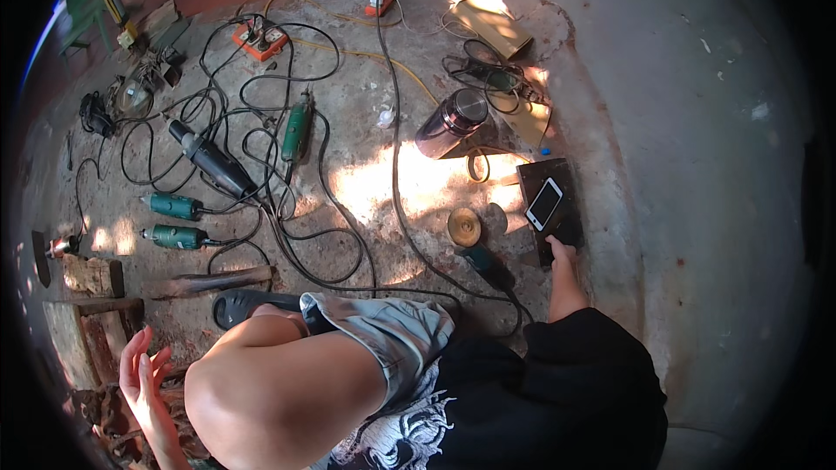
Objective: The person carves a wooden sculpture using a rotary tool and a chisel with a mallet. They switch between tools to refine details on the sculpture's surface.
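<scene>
My left hand [145, 376] is raised beside my bent knee at the lower left, fingers apart and holding nothing. Over on the right, my right hand [562, 254] is at the near edge of a flat black slab [570, 191], its fingers drawn together. What they grip, if anything, is hidden. A white-edged smartphone [545, 204] lies on the slab just beyond my fingertips, its screen dark. Left of this hand, an angle grinder [486, 267] with a round tan disc [464, 227] rests on the concrete.
A steel flask [451, 124] and a yellow tape roll [477, 165] stand beyond the grinder. Green die grinders [297, 129], a dark power tool [212, 159] and tangled black cords lie mid-floor. An orange power strip [259, 40] is farther back; wooden blocks [74, 339] are left.
</scene>
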Available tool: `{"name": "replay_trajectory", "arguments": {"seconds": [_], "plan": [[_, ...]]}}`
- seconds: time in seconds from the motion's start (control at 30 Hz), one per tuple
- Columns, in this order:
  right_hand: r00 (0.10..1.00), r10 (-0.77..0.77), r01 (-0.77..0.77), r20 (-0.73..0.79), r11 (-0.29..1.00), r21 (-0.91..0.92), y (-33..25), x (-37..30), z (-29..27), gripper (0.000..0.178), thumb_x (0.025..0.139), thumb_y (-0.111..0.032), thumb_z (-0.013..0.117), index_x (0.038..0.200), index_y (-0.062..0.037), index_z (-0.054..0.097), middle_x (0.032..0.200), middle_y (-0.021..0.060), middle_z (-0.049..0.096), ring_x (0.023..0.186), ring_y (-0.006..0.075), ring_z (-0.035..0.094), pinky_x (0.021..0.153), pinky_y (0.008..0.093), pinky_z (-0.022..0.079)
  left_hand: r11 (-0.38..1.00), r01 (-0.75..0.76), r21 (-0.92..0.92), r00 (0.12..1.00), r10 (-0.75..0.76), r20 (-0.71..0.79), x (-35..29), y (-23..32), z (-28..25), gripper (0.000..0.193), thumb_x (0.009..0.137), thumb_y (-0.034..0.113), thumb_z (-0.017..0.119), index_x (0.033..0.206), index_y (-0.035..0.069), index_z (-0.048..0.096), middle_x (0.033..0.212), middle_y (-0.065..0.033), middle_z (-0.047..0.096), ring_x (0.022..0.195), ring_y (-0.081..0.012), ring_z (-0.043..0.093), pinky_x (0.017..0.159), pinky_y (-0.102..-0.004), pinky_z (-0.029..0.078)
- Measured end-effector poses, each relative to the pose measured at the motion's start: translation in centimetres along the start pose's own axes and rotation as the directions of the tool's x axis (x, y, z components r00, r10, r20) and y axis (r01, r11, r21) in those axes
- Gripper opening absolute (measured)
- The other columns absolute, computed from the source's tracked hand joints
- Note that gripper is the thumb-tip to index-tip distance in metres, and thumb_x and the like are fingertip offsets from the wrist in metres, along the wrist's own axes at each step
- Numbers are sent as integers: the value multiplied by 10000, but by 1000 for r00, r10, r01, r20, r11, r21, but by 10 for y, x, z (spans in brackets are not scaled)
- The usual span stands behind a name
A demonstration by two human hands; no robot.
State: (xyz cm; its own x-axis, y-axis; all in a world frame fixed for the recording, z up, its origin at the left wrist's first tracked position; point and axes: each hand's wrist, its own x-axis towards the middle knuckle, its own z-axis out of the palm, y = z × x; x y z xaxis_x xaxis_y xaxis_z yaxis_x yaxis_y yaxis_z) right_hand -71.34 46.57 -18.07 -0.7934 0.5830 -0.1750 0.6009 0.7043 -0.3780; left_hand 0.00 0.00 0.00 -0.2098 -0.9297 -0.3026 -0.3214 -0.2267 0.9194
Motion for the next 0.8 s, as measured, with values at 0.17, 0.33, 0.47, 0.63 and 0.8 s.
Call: {"name": "replay_trajectory", "arguments": {"seconds": [0.17, 0.33, 0.47, 0.63, 0.8], "plan": [[996, -90, 90, 15, 995, 34, 12, 27, 4, 997, 660, -354, 950, 1465, 95, 572, 1524, 259, 585, 1377, 374, 597, 1119, 435, 484, 1000, 3, -27, 999, -4, -45, -4, 8, 9, 417, 1120, 298, 572, 1470, 71, 593, 1508, -113, 625, 1068, -143, 706, 923, -268, 539], [977, -175, 179, 125, 984, -17, -34, 61, 9, 938, 666, -365, 953, 1415, 91, 621, 1441, 218, 642, 1284, 327, 639, 1075, 432, 505, 998, 29, -61, 996, -34, -78, 5, -8, -15, 428, 1101, 283, 588, 1458, 48, 599, 1477, -112, 648, 1084, -153, 717, 910, -269, 543], [894, -433, 429, 113, 901, 56, -85, -33, 12, 774, 777, -440, 883, 1312, 85, 689, 1291, 222, 713, 1131, 356, 693, 978, 469, 557, 1000, 23, 7, 998, -22, -56, 9, -3, -18, 444, 1020, 194, 665, 1445, 74, 622, 1241, -56, 650, 1017, -127, 678, 927, -306, 553], [142, -946, 867, 291, 260, 426, -121, -213, 145, 699, 777, -368, 869, 1304, 50, 677, 1222, 205, 694, 1026, 344, 686, 907, 458, 563, 961, -264, 78, 954, 248, 167, 22, 22, 16, 521, 920, 83, 761, 1428, 107, 650, 947, 14, 653, 934, -94, 631, 948, -353, 566], [-618, -606, 740, 501, -232, 632, -80, -413, 218, 634, 777, -297, 854, 1296, 15, 666, 1153, 188, 675, 922, 332, 680, 836, 448, 569, 912, -407, 42, 899, 392, 196, -33, -1, -7, 349, 958, 143, 697, 1298, 73, 725, 906, -83, 769, 819, -186, 711, 808, -349, 574]]}}
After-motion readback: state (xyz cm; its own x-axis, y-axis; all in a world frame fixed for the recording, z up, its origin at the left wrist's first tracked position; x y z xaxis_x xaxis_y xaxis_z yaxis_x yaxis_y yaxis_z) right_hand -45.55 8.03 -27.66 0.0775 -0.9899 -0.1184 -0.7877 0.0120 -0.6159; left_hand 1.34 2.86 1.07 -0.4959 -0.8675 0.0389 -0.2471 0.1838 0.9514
